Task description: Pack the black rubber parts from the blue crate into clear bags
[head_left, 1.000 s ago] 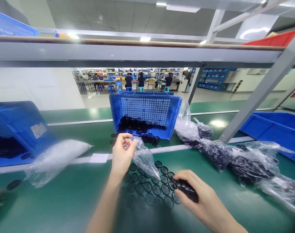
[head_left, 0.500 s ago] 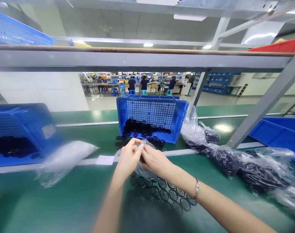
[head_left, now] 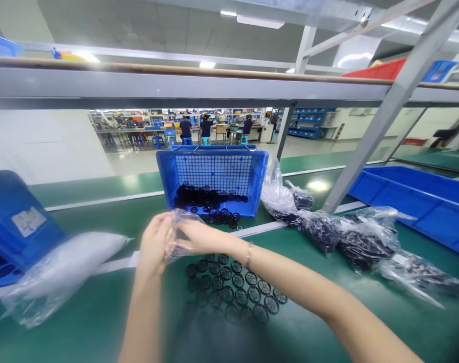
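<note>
My left hand (head_left: pixel 153 242) pinches the edge of a clear plastic bag (head_left: pixel 184 217), left of the middle. Against the same bag, my right hand (head_left: pixel 202 236) is closed, with its fingertips partly hidden by the film. Several round black spoked parts (head_left: pixel 241 296) lie spread on the green table (head_left: pixel 308 322) below my right forearm. Behind my hands a blue crate (head_left: pixel 260 191) rests on its side, its open face toward me. More black parts (head_left: pixel 206 196) are heaped inside it and spill over its lower edge.
A bag of white material (head_left: pixel 78 257) lies at left, beside another blue crate (head_left: pixel 21 222). Clear bags of black parts (head_left: pixel 361 247) line the right, near a large blue bin (head_left: pixel 421 206). A slanted metal post (head_left: pixel 369 131) and a shelf beam (head_left: pixel 199 91) stand ahead.
The view has swung right, so the crates and bags appear farther left. Both hands have moved left with the clear bag, off the loose parts, uncovering more of them.
</note>
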Available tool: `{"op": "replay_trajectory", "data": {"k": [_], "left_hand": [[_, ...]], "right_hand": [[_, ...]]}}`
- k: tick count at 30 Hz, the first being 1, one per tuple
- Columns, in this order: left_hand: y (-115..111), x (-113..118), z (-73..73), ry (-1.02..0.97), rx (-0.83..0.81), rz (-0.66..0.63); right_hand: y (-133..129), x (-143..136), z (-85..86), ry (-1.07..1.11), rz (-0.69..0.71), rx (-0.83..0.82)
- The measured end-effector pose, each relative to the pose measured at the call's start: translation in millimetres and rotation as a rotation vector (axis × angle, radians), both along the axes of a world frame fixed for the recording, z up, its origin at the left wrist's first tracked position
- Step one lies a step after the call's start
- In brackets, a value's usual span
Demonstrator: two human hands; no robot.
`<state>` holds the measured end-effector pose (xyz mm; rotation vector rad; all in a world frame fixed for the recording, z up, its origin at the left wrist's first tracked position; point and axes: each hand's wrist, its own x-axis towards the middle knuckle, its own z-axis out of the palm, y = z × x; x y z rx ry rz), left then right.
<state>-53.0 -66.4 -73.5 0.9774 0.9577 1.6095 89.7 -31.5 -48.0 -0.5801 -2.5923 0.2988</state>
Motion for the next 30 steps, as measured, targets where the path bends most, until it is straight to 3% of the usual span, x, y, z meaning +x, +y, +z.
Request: {"op": "replay_trajectory", "data": {"k": [3,5,7,9,12,14,16,21,26,30], "left_hand": [[7,-12,-0.9,-0.082,0.014,0.073],[9,-15,-1.6,-0.101,0.009,0.089],[9,-15,-2.0,-0.097,-0.002,0.093],[7,-12,-2.1,-0.077,-0.005,0.09],[5,-6,-2.3,-0.041,0.01,0.079],[4,-3,-3.1,-0.023,0.017,0.07],[5,-1,-4.7,-0.01,0.014,0.065],[9,2,-8.5,0.003,-0.001,0.07],[8,4,-8.3,0.015,-0.001,0.078],[8,4,-9.0,0.01,0.003,0.077]], "right_hand": [[-25,68,12.0,0.05,-0.098,0.005],[-42,126,4.4,0.044,-0.251,-0.008],[-56,182,-21.0,-0.043,-0.433,-0.018],[-67,230,-59.5,-0.164,-0.534,-0.059],[-81,275,-117.4,-0.229,-0.625,-0.123],[-88,287,-142.9,-0.223,-0.631,-0.141],[-95,289,-155.2,-0.204,-0.634,-0.141],[-114,274,-153.8,-0.158,-0.757,-0.127],[-130,252,-157.4,-0.207,-0.612,-0.085],[-134,246,-163.0,-0.221,-0.621,-0.091]]}}
